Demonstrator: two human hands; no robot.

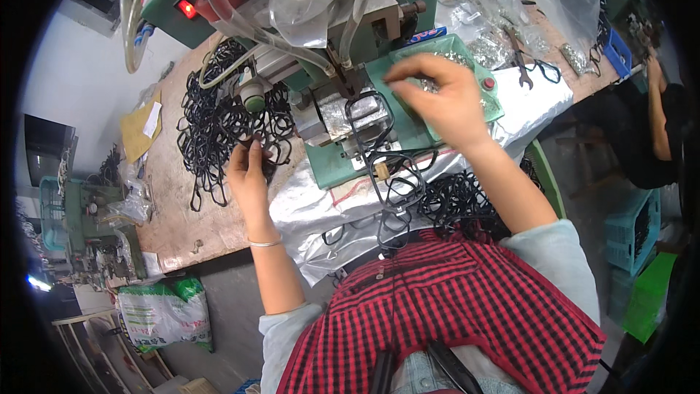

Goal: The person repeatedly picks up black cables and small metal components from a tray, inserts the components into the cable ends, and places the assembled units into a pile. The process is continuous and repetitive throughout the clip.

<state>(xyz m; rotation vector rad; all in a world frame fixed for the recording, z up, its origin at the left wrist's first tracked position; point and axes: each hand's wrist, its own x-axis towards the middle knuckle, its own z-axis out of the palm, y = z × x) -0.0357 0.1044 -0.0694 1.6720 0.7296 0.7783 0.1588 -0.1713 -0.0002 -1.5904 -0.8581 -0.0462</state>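
My left hand (248,175) is at the near edge of a tangled pile of black cord loops (208,128), with thumb and finger closed on black cord. Over the press's right side, my right hand (446,98) has its fingertips drawn together; anything between them is too small to make out. It is beside a green tray (494,106) of small shiny metal pieces. A black cord loop (352,111) lies at the metal block (337,113) of the green bench press (321,164). More joined loops (405,190) hang from there toward my checked apron.
Clear hoses (219,0) and a green-capped air fitting (254,98) stand above the pile. A wrench (520,66) lies right of the tray. Black loops (467,201) gather by my lap. At far right, another person's arm (658,109) shows near a blue crate (633,230).
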